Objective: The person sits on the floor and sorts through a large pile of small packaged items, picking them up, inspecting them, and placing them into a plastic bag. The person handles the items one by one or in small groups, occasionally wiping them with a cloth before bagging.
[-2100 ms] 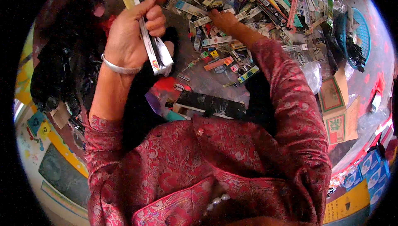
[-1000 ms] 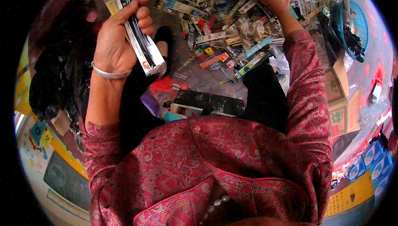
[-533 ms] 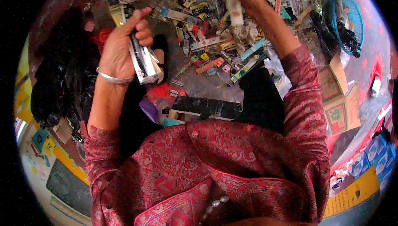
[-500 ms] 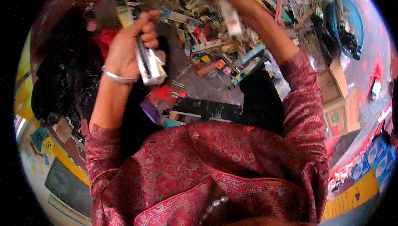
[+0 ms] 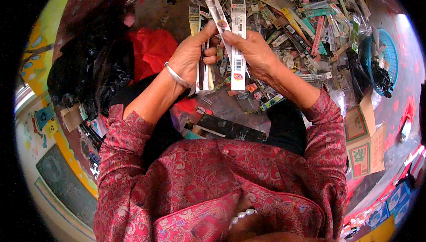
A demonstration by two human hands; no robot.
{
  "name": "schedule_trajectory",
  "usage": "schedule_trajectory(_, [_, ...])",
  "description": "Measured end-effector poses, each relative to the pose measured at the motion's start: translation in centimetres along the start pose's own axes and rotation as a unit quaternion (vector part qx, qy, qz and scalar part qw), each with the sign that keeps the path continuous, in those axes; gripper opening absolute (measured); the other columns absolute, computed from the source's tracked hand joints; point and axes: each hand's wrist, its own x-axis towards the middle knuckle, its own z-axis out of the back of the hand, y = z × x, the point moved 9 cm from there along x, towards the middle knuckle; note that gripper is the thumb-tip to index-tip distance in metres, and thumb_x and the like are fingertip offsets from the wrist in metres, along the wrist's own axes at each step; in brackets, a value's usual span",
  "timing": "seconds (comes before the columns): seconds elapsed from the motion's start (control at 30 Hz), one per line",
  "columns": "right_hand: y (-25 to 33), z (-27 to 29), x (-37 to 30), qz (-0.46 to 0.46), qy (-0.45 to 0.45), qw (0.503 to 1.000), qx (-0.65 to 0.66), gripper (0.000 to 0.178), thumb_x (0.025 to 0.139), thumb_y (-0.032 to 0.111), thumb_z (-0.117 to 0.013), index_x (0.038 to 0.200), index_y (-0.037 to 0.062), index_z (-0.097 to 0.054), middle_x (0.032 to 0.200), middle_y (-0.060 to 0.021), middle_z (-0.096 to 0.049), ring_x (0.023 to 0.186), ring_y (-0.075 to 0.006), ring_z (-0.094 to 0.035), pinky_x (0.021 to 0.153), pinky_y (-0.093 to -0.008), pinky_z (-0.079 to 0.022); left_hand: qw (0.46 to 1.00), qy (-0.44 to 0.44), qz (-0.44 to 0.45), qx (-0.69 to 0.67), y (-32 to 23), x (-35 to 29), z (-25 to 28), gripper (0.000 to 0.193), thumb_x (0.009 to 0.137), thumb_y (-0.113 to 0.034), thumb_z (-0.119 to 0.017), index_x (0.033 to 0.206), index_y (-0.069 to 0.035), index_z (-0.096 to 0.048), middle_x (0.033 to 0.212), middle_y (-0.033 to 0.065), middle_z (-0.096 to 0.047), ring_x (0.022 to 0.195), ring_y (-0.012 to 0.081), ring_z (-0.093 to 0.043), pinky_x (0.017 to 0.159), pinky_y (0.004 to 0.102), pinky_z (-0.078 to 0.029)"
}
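The left hand (image 5: 193, 49) covers the middle of its packets (image 5: 199, 82). Most of the right hand's (image 5: 253, 49) fingers hide behind the white packet (image 5: 238, 29), and its small print is too tiny to read. The top edge cuts off the heap (image 5: 306, 42) at the far side. At the near right, the bottom edge chops the yellow thing (image 5: 381, 232).
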Motion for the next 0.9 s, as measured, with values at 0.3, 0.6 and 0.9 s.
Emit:
schedule_trajectory(0.3, [-0.1,0.2,-0.8,0.011,-0.011,0.995,-0.095,0.033,0.083,0.031,-0.05,0.084,-0.0009,-0.059,0.068,-0.0028,-0.058,0.058,-0.0084,-0.05,0.054,-0.0237,-0.041,0.982,-0.038,-0.095,0.161,-1.5,-0.3,0.4,0.014,0.078,-0.015,-0.057,0.079,-0.002,-0.054,0.056,-0.0026,-0.043,0.045,0.0051,-0.036,0.038,0.0176,-0.027])
schedule_trajectory(0.6, [5.0,7.1,-1.1,0.067,-0.096,0.947,-0.3,0.036,0.087,0.036,-0.037,0.087,0.0076,-0.06,0.068,0.0021,-0.052,0.064,-0.0084,-0.049,0.056,-0.0241,-0.04,0.985,-0.046,-0.037,0.162,-0.9,0.1,0.3,0.014,0.08,-0.019,-0.055,0.078,-0.005,-0.054,0.054,-0.0063,-0.046,0.04,-0.0002,-0.037,0.034,0.0119,-0.026])
schedule_trajectory(0.9, [7.4,-1.5,-6.8,0.472,-0.049,0.629,-0.615,0.053,0.059,0.009,-0.067,0.109,0.0193,-0.055,0.081,-0.0079,-0.053,0.069,-0.0205,-0.055,0.058,-0.0277,-0.046,0.989,-0.052,0.059,0.122,1.1,0.4,1.7,0.014,0.081,-0.021,-0.054,0.077,-0.008,-0.052,0.052,-0.007,-0.043,0.039,0.0004,-0.037,0.034,0.012,-0.032])
